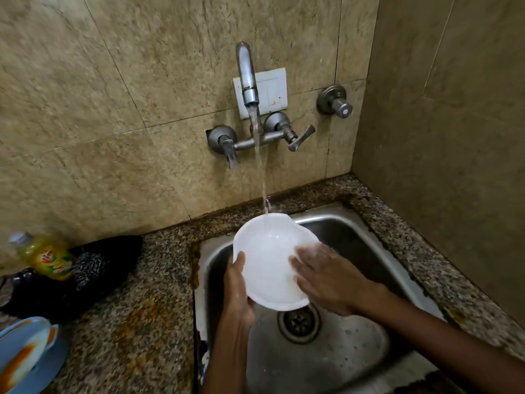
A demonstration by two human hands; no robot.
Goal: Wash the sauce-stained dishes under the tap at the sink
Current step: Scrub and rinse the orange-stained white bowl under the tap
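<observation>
Bowl [270, 263] under tap [247, 78] | left hand [237, 291] fingers grip rim | right hand [321, 274] fingers flat inside

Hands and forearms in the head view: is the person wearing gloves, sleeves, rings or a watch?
Nothing worn shows. The left hand and right hand are bare, with no gloves or visible rings. Both forearms are uncovered to the frame edge, with no sleeve, watch or bracelet in sight. The right hand's fingers look wet and blurred.
</observation>
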